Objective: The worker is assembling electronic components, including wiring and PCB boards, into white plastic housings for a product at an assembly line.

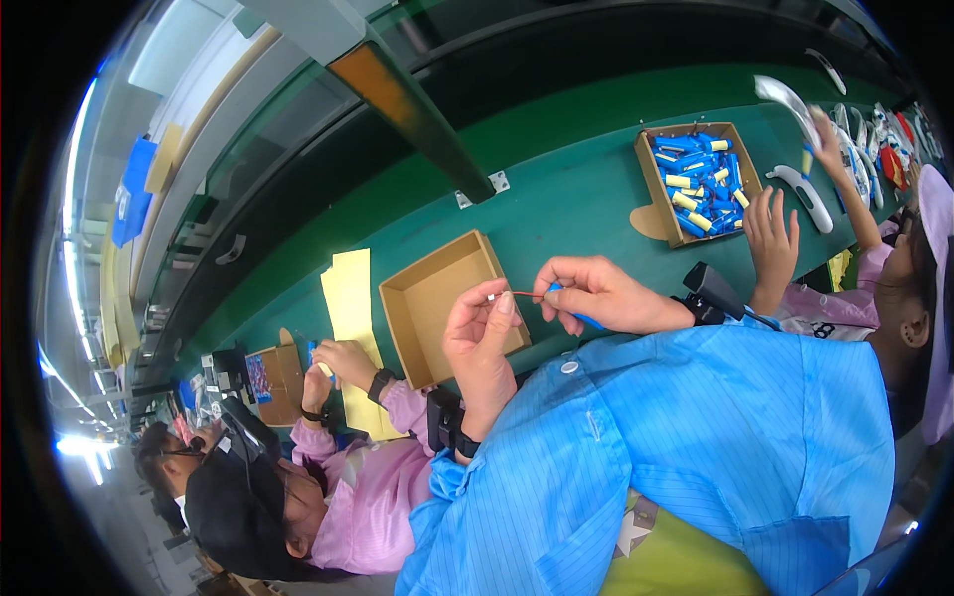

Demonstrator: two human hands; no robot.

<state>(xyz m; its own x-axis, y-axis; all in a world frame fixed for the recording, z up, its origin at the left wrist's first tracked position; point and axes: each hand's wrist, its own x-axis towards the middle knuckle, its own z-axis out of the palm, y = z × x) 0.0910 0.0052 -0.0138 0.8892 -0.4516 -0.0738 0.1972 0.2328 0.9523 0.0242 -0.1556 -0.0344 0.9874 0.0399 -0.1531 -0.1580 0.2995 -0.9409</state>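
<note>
My right hand (608,295) is closed around a small blue cylindrical battery pack (588,321), mostly hidden by the fingers. Short red wires (527,294) run from it toward my left hand (482,338). There, thumb and fingertips pinch the wire end at a small white connector (492,297). Both hands are held up in front of my blue smock, over the near edge of the green bench. Just beyond my left hand sits an open cardboard box (409,333).
A cardboard tray (653,187) of blue battery packs with yellow labels stands at the right. Yellow sheets (348,288) lie left of the open box. Co-workers sit close on both sides; the right one's hand (771,238) reaches over the bench near white curved housings (803,197). A metal post (427,109) rises beyond.
</note>
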